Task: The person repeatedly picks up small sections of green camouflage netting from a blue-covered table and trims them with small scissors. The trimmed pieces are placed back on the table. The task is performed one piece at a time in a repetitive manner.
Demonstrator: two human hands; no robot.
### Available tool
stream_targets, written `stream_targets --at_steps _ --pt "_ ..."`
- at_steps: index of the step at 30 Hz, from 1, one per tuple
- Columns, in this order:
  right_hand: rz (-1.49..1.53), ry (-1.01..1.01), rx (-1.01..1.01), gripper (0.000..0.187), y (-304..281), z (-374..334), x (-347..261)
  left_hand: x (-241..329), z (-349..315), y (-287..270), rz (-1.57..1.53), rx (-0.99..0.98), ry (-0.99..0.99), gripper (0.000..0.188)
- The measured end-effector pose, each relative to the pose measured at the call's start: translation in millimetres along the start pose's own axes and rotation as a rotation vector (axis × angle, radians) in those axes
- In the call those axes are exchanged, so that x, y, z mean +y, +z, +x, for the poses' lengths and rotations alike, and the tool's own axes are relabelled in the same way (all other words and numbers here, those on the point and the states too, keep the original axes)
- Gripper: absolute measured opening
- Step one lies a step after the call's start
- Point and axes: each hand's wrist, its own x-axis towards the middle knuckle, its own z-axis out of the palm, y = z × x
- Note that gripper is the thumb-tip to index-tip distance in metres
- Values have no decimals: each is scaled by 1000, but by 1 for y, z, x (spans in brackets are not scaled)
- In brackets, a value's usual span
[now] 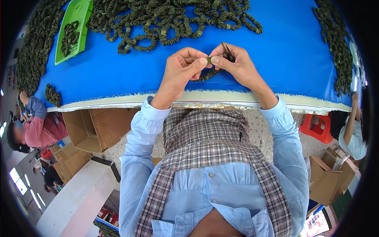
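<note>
Both my hands meet over the near edge of the blue-covered table, pinching one dark green scrunchie (208,75) between thumbs and forefingers. My left hand (184,68) grips it from the left, fingers curled. Close against it, my right hand (235,65) pinches the same scrunchie and also keeps a small pair of dark thread snips (227,52) in the palm, blades pointing up and away. The lower loop of the scrunchie hangs below the fingertips, partly hidden by them. A large pile of similar scrunchies (166,21) lies just beyond my hands.
A green plastic basket (83,37) with a few scrunchies stands at the far left. More heaps lie along the left (37,47) and right (333,43) table sides. Cardboard boxes (108,128) and a red stool (321,128) are below the table edge. Other people sit at both ends.
</note>
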Motion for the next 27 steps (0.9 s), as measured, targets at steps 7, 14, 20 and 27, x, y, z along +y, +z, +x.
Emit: stream_targets --at_steps 7,14,20,27 --pt "-19 20 12 22 -6 -1 -1 -2 0 -4 -42 -11 -15 19" --pt "-60 42 41 19 -4 -1 2 2 -6 -3 29 42 21 12" --pt "-80 32 84 17 -8 -1 -1 0 -7 -2 86 112 99 11" --pt "-97 109 1 17 -4 -2 -14 4 -6 10 104 115 152 16"
